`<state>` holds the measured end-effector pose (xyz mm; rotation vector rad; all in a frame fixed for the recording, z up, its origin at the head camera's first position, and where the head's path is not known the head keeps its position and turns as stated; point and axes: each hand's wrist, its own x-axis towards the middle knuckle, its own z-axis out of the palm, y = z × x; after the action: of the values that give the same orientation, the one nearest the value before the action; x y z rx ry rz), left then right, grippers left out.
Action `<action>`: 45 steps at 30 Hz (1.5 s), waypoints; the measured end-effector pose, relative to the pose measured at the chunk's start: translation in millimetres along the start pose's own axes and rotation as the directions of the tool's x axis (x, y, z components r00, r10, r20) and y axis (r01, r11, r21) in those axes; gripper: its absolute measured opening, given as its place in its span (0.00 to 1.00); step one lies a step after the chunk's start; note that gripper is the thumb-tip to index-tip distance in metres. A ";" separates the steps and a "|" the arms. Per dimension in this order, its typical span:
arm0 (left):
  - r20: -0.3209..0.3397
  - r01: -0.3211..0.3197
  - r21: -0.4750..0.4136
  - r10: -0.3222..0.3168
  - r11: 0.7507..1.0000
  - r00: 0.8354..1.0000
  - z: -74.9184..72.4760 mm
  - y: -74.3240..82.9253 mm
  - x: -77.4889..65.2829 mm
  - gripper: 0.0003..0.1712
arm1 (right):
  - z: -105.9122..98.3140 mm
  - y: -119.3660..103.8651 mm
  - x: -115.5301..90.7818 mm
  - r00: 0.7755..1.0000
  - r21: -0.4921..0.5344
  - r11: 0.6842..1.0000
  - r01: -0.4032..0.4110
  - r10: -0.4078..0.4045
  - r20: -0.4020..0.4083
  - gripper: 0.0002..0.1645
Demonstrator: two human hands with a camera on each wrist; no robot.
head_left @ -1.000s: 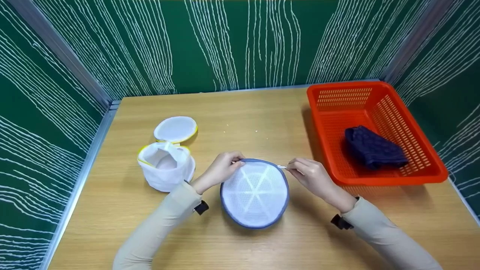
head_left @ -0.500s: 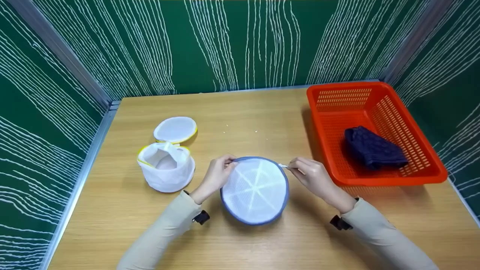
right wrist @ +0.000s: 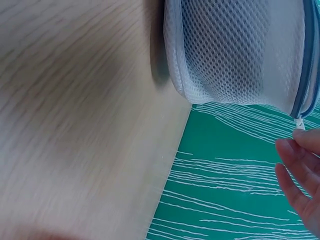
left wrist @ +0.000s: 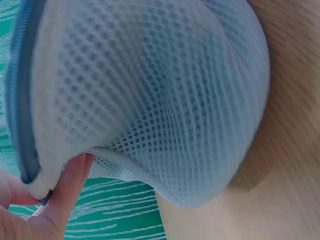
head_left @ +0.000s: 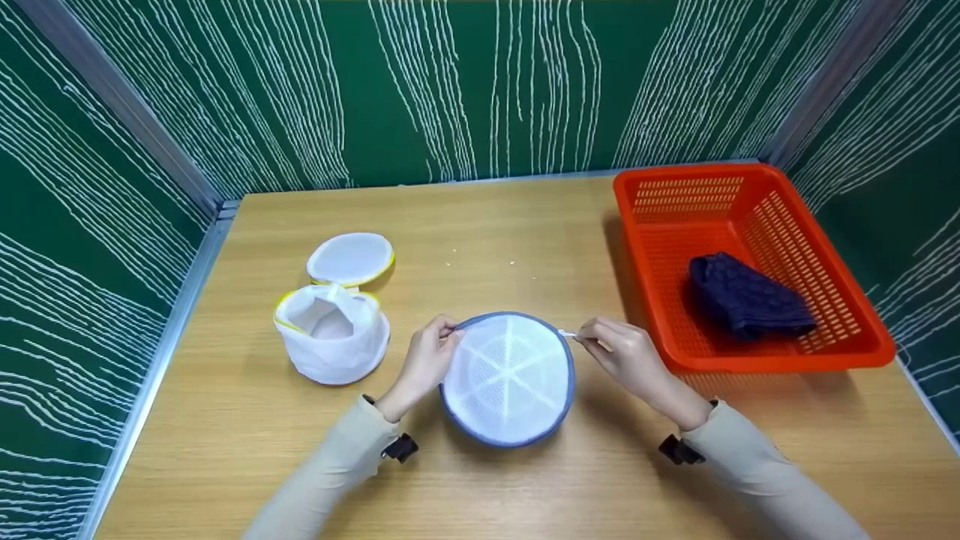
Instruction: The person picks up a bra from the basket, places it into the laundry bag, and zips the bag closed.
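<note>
A round white mesh laundry bag (head_left: 506,382) with a blue zipper edge (left wrist: 21,100) stands between the hands, its lid facing up. At its upper left rim, my left hand (head_left: 424,360) pinches the edge near one end of the zipper, as the left wrist view shows. My right hand (head_left: 628,358) pinches the white zipper pull (right wrist: 299,123) at the upper right of the rim. Left of these, a smaller white bag (head_left: 330,358) with yellow trim stands with its round lid (head_left: 350,257) folded back. The mesh bag's inside is hidden under its lid.
An orange-red plastic basket (head_left: 780,363) stands at the right of the wooden table (head_left: 480,495), with a dark navy folded cloth (head_left: 750,295) inside. Green walls (head_left: 480,90) with white lines border the table's back and sides. Small white specks lie behind the mesh bag.
My left hand has slid leftward and slightly down along the rim. The mesh bag has shifted a little upward and its lid looks flatter. The right hand has stayed on the zipper pull.
</note>
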<state>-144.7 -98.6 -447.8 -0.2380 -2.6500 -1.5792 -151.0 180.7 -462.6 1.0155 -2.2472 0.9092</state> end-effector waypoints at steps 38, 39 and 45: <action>0.564 -0.077 0.371 -0.159 0.925 0.811 -3.0 54.8 63.9 0.20 | 3.2 0.5 1.0 1.000 0.066 0.997 -0.028 0.029 -0.011 0.16; 0.574 -0.085 0.377 -0.160 0.922 0.803 -1.4 56.5 65.4 0.20 | 3.3 0.2 1.4 1.000 0.066 0.998 -0.024 0.025 -0.015 0.17; 0.660 -0.234 0.374 -0.081 0.898 0.747 12.7 65.6 71.2 0.19 | 3.2 0.7 2.5 1.000 0.087 0.996 -0.015 0.017 -0.020 0.15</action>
<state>-204.3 -49.1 -388.3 -1.0513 -3.3531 -0.9152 -153.6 177.5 -463.2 1.0225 -2.2190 1.0270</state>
